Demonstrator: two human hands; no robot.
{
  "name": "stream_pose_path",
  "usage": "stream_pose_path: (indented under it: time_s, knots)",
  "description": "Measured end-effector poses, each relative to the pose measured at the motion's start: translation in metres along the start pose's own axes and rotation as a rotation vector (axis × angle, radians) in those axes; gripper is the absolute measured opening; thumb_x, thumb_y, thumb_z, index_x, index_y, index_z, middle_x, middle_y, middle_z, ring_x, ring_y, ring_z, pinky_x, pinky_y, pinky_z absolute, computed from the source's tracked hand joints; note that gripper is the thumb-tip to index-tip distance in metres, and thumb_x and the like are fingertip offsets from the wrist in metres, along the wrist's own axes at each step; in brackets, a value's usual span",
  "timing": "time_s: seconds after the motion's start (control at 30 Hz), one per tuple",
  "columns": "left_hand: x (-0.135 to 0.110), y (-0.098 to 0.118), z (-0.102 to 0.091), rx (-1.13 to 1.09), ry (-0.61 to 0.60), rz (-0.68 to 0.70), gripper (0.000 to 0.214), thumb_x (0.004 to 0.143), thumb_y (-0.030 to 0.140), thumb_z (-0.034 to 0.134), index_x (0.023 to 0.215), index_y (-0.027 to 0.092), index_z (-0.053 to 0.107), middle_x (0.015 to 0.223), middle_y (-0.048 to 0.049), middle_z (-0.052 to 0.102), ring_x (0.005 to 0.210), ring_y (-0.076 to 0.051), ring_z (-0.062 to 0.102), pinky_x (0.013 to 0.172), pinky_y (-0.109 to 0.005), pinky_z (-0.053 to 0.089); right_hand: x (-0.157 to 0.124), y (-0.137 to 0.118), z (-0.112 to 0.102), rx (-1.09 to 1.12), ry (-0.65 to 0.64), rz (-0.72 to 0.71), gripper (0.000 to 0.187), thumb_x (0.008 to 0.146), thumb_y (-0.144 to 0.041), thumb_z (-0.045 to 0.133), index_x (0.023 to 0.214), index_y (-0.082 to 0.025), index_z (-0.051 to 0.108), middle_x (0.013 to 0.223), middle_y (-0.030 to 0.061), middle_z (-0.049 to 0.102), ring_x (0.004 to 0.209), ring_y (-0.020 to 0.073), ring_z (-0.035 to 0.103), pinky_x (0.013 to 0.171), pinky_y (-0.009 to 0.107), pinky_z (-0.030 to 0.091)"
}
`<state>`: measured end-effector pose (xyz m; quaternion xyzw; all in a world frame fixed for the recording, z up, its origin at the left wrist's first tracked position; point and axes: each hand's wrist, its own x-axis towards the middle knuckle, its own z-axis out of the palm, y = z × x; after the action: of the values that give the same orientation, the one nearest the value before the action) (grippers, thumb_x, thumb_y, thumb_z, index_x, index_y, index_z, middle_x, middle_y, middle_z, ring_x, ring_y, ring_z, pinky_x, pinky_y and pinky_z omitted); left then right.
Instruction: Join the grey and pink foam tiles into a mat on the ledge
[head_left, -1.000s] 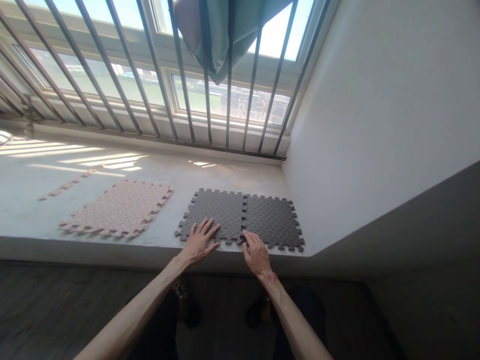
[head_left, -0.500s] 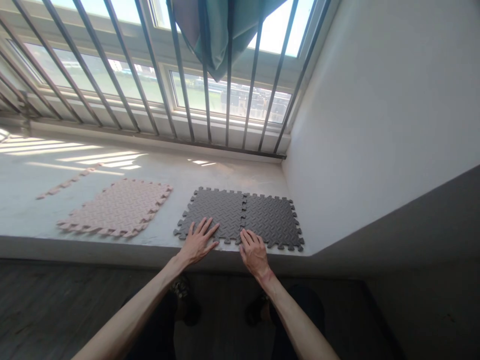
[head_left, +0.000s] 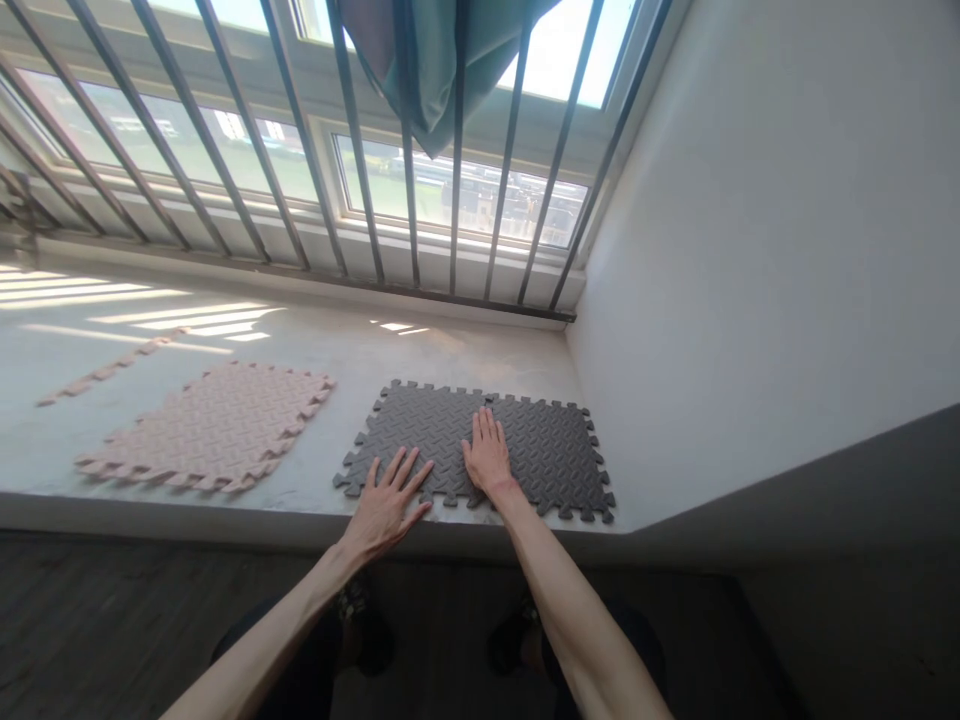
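Two dark grey foam mat tiles lie side by side on the ledge, their toothed edges meeting at a seam. On the front of the left grey tile (head_left: 424,425) rests my left hand (head_left: 386,505), its fingers spread flat and holding nothing. My right hand (head_left: 489,455) lies flat along the seam, fingers stretched toward the window, palm side down. It covers most of the seam and part of the right grey tile (head_left: 555,455). The teeth near the seam's far end show just past my fingertips.
Left of the grey tiles lies a pink foam tile (head_left: 217,420), with a narrow pink edge strip (head_left: 112,367) behind it. Metal bars (head_left: 454,220) stand before the window along the back. A white wall (head_left: 750,250) bounds the right side. The ledge (head_left: 300,515) drops to a dark floor.
My right hand has slid from the seam's near end farther up along it and flattened. The seam gap has closed. My left hand stays on the left grey tile.
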<state>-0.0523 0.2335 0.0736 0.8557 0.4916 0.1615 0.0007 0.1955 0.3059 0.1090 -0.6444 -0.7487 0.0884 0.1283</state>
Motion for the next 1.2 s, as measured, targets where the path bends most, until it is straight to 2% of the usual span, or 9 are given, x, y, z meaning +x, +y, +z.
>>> stream_pose_path:
  time_s: [0.13, 0.3, 0.67, 0.8, 0.87, 0.97, 1.03, 1.13, 1.2]
  knots:
    - [0.0, 0.001, -0.001, -0.011, -0.003, -0.005, 0.076, 0.104, 0.057, 0.052, 0.172, 0.044, 0.022, 0.182, -0.0044, 0.027, 0.169, -0.037, 0.024, 0.136, -0.07, 0.013, 0.041, 0.007, 0.008, 0.004, -0.035, 0.06, 0.079, 0.108, -0.047, 0.033, 0.171, -0.003, 0.017, 0.185, 0.0173, 0.005, 0.174, 0.0292, 0.005, 0.141, 0.052, 0.006]
    - [0.0, 0.001, -0.003, -0.001, -0.041, -0.007, 0.078, 0.105, 0.058, 0.049, 0.174, 0.042, 0.017, 0.184, -0.0053, 0.021, 0.17, -0.037, 0.019, 0.135, -0.072, 0.013, 0.058, 0.022, 0.024, 0.012, -0.009, 0.097, 0.085, 0.107, -0.058, 0.028, 0.171, -0.003, 0.015, 0.185, 0.017, 0.009, 0.174, 0.0293, 0.007, 0.141, 0.053, 0.004]
    - [0.0, 0.005, -0.009, -0.011, -0.053, -0.027, 0.077, 0.105, 0.058, 0.048, 0.174, 0.04, 0.019, 0.184, -0.0067, 0.022, 0.171, -0.035, 0.018, 0.135, -0.07, 0.013, 0.038, 0.017, 0.032, -0.021, 0.061, 0.101, 0.082, 0.107, -0.054, 0.031, 0.17, -0.002, 0.021, 0.184, 0.0187, 0.017, 0.173, 0.0306, 0.014, 0.141, 0.054, 0.008]
    - [0.005, 0.0, -0.012, -0.078, -0.112, 0.007, 0.082, 0.102, 0.069, 0.049, 0.174, 0.037, 0.024, 0.183, -0.0109, 0.024, 0.17, -0.038, 0.019, 0.134, -0.071, 0.014, 0.027, 0.012, 0.02, -0.018, -0.036, 0.125, 0.086, 0.106, -0.056, 0.036, 0.17, -0.001, 0.021, 0.184, 0.0187, 0.016, 0.173, 0.0314, 0.013, 0.141, 0.054, 0.009]
    - [0.005, -0.009, -0.017, -0.139, -0.126, 0.0, 0.083, 0.101, 0.071, 0.048, 0.173, 0.033, 0.029, 0.181, -0.0138, 0.031, 0.169, -0.036, 0.025, 0.134, -0.065, 0.021, 0.021, 0.011, 0.007, 0.012, -0.087, 0.158, 0.086, 0.104, -0.055, 0.042, 0.168, 0.0, 0.026, 0.182, 0.0212, 0.024, 0.172, 0.0332, 0.019, 0.14, 0.057, 0.014]
    - [-0.008, -0.041, -0.035, -0.21, 0.007, -0.145, 0.072, 0.107, 0.059, 0.042, 0.168, 0.022, 0.036, 0.17, -0.0176, 0.048, 0.158, -0.03, 0.043, 0.129, -0.052, 0.036, -0.008, 0.01, -0.015, 0.099, 0.082, 0.097, 0.069, 0.105, -0.042, 0.044, 0.163, -0.005, 0.043, 0.171, 0.0242, 0.048, 0.162, 0.0326, 0.042, 0.135, 0.057, 0.032]
    - [-0.029, -0.072, -0.052, -0.189, 0.164, -0.313, 0.062, 0.108, 0.051, 0.042, 0.159, 0.017, 0.045, 0.152, -0.0192, 0.062, 0.142, -0.03, 0.057, 0.122, -0.049, 0.044, -0.049, 0.011, -0.026, 0.192, 0.219, -0.073, 0.054, 0.105, -0.032, 0.042, 0.155, -0.016, 0.056, 0.161, 0.0187, 0.06, 0.15, 0.0275, 0.057, 0.128, 0.052, 0.046]
    - [-0.068, -0.121, -0.078, -0.029, 0.326, -0.615, 0.055, 0.104, 0.051, 0.045, 0.141, 0.012, 0.056, 0.125, -0.0205, 0.068, 0.123, -0.036, 0.061, 0.112, -0.052, 0.048, -0.136, 0.012, -0.03, 0.315, 0.191, -0.257, 0.045, 0.105, -0.025, 0.043, 0.142, -0.033, 0.067, 0.144, 0.0097, 0.072, 0.136, 0.0231, 0.068, 0.118, 0.045, 0.058]
    - [-0.088, -0.146, -0.093, 0.062, 0.322, -0.783, 0.057, 0.101, 0.054, 0.046, 0.135, 0.01, 0.057, 0.122, -0.0224, 0.067, 0.122, -0.039, 0.059, 0.106, -0.053, 0.049, -0.197, 0.013, -0.021, 0.363, 0.149, -0.258, 0.045, 0.103, -0.021, 0.046, 0.136, -0.04, 0.07, 0.133, 0.0073, 0.077, 0.127, 0.0235, 0.075, 0.108, 0.043, 0.065]
